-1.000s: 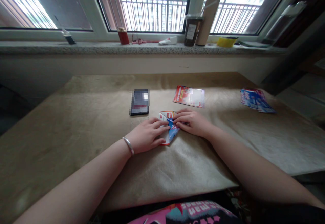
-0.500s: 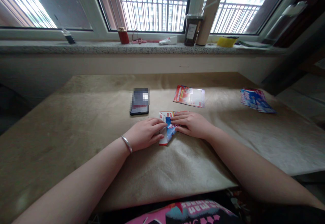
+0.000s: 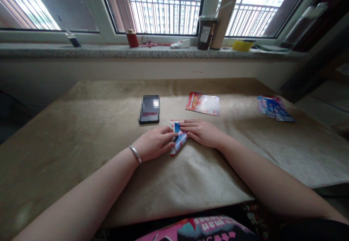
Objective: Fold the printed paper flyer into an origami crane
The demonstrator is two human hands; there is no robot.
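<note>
A printed paper leaflet (image 3: 178,144), blue and white with red edges, lies partly folded on the table in front of me. My left hand (image 3: 156,142), a silver bangle at its wrist, rests its fingertips on the leaflet's left side, with thumb and fingers apart. From the other side my right hand (image 3: 203,131) lies flat, fingers stretched over the folded flap. Those fingers hide the leaflet's upper right part.
Beyond my hands lie a phone (image 3: 149,110) with a blurred screen and a red and white leaflet (image 3: 203,103). Several blue leaflets (image 3: 275,108) lie at the right on the cloth-covered table (image 3: 81,131). A jar (image 3: 206,33) and a cardboard tube (image 3: 225,15) stand on the windowsill.
The folded blue flap has moved left across the leaflet, covering more of its white side. My right hand has slid slightly left with it; my left hand has barely moved.
</note>
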